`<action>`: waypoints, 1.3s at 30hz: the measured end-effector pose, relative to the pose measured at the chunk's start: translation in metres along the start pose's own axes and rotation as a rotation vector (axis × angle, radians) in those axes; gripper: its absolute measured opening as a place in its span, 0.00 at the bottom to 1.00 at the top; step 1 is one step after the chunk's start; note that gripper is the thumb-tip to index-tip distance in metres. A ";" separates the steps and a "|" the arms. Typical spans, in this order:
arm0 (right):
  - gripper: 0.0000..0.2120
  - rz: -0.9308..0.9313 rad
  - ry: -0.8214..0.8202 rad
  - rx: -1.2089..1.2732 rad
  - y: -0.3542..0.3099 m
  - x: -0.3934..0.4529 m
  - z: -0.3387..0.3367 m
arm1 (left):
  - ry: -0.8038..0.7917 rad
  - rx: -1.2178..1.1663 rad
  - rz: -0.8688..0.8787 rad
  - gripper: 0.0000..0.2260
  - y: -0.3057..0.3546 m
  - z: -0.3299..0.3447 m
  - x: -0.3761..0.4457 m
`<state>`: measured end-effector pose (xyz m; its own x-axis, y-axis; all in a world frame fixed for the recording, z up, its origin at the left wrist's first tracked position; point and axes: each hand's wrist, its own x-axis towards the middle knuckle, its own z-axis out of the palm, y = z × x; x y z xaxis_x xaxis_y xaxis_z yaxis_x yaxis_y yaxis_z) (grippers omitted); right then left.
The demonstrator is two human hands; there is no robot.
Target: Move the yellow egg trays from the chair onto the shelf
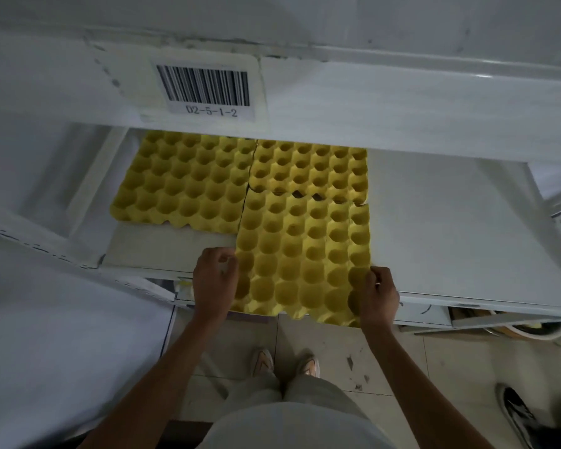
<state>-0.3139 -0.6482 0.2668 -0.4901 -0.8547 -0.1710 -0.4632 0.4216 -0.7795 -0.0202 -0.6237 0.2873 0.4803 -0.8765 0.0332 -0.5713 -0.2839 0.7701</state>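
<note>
Three yellow egg trays are on the white shelf (450,228). One tray (182,183) lies at the back left, a second tray (311,170) at the back right. The third tray (302,257) sits in front of the second, its near edge overhanging the shelf's front lip. My left hand (214,283) grips this front tray's left edge, fingers curled. My right hand (379,296) grips its right near corner. The chair is out of view.
An upper shelf beam with a barcode label (208,89) marked D2-5-1-2 hangs just above. White upright posts (91,183) stand at the left and right. A lower shelf holds a round container (531,332). Another person's shoe (515,413) is on the tiled floor at right.
</note>
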 end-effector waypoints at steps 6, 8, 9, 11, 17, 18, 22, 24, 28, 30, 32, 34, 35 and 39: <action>0.11 -0.030 -0.086 -0.083 -0.005 0.004 -0.013 | 0.001 -0.028 0.009 0.11 -0.006 0.004 -0.001; 0.11 -0.050 -0.130 -0.137 -0.006 0.007 -0.018 | 0.011 -0.020 0.003 0.10 -0.004 0.006 -0.005; 0.10 -0.072 -0.155 -0.159 -0.007 0.010 -0.020 | 0.014 -0.015 -0.004 0.11 -0.002 0.005 -0.007; 0.10 -0.110 -0.207 -0.176 -0.008 0.015 -0.026 | 0.012 0.029 -0.019 0.12 0.004 0.005 -0.011; 0.11 -0.101 -0.364 -0.130 -0.011 0.033 -0.047 | 0.085 0.136 -0.118 0.28 0.033 -0.007 -0.058; 0.12 -0.137 -0.358 -0.141 -0.011 0.036 -0.052 | 0.127 0.148 -0.132 0.29 0.037 -0.008 -0.074; 0.20 -0.599 -0.310 -0.150 -0.003 0.047 -0.081 | 0.271 0.207 -0.240 0.33 0.044 0.000 -0.164; 0.22 -0.844 -0.366 -0.184 0.001 0.049 -0.096 | 0.323 0.275 -0.313 0.33 0.046 0.012 -0.219; 0.26 -1.247 -0.587 -0.285 0.011 0.013 -0.125 | 0.395 0.342 -0.467 0.33 0.065 0.034 -0.336; 0.26 -1.396 -0.706 -0.277 0.021 -0.023 -0.138 | 0.410 0.364 -0.511 0.35 0.076 0.041 -0.394; 0.26 -1.508 -0.839 -0.229 0.038 -0.064 -0.146 | 0.411 0.378 -0.580 0.33 0.078 0.044 -0.450; 0.28 -1.663 -0.954 -0.258 0.061 -0.104 -0.147 | 0.408 0.395 -0.676 0.31 0.073 0.044 -0.504; 0.29 -1.743 -1.011 -0.319 0.075 -0.125 -0.146 | 0.402 0.394 -0.746 0.31 0.071 0.044 -0.532; 0.30 -1.849 -1.300 -0.600 0.133 -0.200 -0.134 | 0.483 0.228 -1.064 0.28 0.062 0.051 -0.635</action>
<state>-0.3765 -0.3801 0.2779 0.9864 0.1353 -0.0930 0.0958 -0.9344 -0.3431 -0.3942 -0.1049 0.2816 0.9578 0.0647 -0.2799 0.1845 -0.8853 0.4269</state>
